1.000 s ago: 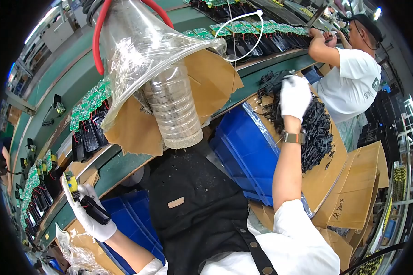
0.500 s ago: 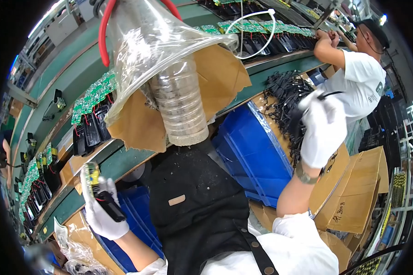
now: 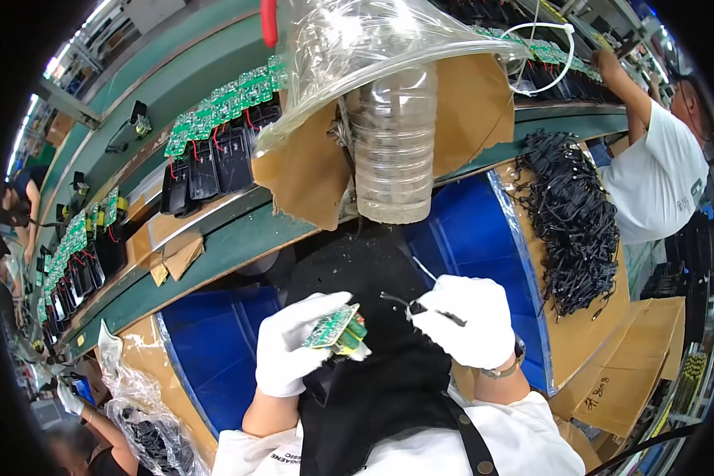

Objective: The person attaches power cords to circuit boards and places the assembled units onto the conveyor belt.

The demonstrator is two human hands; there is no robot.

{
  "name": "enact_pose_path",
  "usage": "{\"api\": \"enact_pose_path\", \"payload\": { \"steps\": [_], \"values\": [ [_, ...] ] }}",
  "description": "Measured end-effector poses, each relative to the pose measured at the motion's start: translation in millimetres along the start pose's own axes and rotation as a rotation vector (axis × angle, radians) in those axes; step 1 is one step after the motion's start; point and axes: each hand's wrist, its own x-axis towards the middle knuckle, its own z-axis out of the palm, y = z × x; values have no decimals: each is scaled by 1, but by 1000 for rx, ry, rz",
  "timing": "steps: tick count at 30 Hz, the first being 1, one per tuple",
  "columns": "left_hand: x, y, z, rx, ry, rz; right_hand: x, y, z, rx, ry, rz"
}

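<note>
My left hand (image 3: 285, 349), in a white glove, grips a green circuit board (image 3: 329, 328) with yellow parts on its underside. A black plastic piece (image 3: 319, 387) shows dimly below that hand against the apron. Facing it, my gloved right hand (image 3: 472, 321) pinches a short black cable (image 3: 415, 308), whose thin end points toward the board without touching it. Both hands are in front of my black apron (image 3: 365, 270). Part of the cable is hidden by the right fingers.
A clear plastic bottle (image 3: 393, 151) and plastic sheeting hang ahead. Black cables (image 3: 567, 230) lie piled on cardboard at right, beside a blue bin (image 3: 472, 230). Another blue bin (image 3: 214, 341) stands left. Boards (image 3: 222, 107) line the green bench (image 3: 254, 226). A co-worker (image 3: 658, 174) is at right.
My left hand has brought the board from the bench side to my front and turned it. The right hand has come from the cable pile to face it, cable still held. My view has shifted.
</note>
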Motion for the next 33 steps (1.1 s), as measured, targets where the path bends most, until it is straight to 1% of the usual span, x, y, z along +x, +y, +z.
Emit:
{"api": "enact_pose_path", "payload": {
  "steps": [1,3,4,5,7,8,11,14,17,19,21,23,25,27,28,29,30,31,33],
  "values": [
    [0,3,-1,3,4,-1,2,-1,0,49,-45,-29],
    [0,11,-1,-74,-67,-126,6,0,0,145,-136,-85],
    [2,14,3,-66,-99,-110,9,2,0,162,-172,-153],
    [1,12,3,-66,-96,-110,9,1,0,164,-175,-153],
    [1,8,1,-46,-40,-78,7,-1,0,289,-200,-54],
    [0,11,1,-152,-87,-141,7,-1,-1,291,-202,-54],
    [0,6,0,-178,-50,-119,8,-1,-3,306,-198,-75],
    [0,6,1,-187,-38,-125,8,-1,-2,321,-218,-58],
    [0,10,3,-153,-58,-141,11,1,2,320,-191,-90],
    [0,10,3,-152,-63,-149,11,3,2,251,-196,-116],
    [0,13,3,-152,-70,-159,11,1,3,248,-176,-100],
    [2,16,3,-61,-90,-130,10,0,1,243,-152,-84],
    [2,16,4,-40,-80,-118,9,1,-4,174,-231,-38],
    [1,13,2,-19,-68,-107,9,-1,-5,162,-233,-5],
    [1,7,-1,-21,-93,-62,9,-1,-5,149,-235,28],
    [0,4,-3,-23,-117,-17,9,0,-5,149,-235,28],
    [0,12,-1,-72,-113,-107,8,3,-3,136,-204,-19],
    [0,9,2,-71,-113,-106,7,6,-1,123,-172,-67],
    [0,-4,8,-95,14,46,6,9,2,134,-153,-92]
  ]
}}
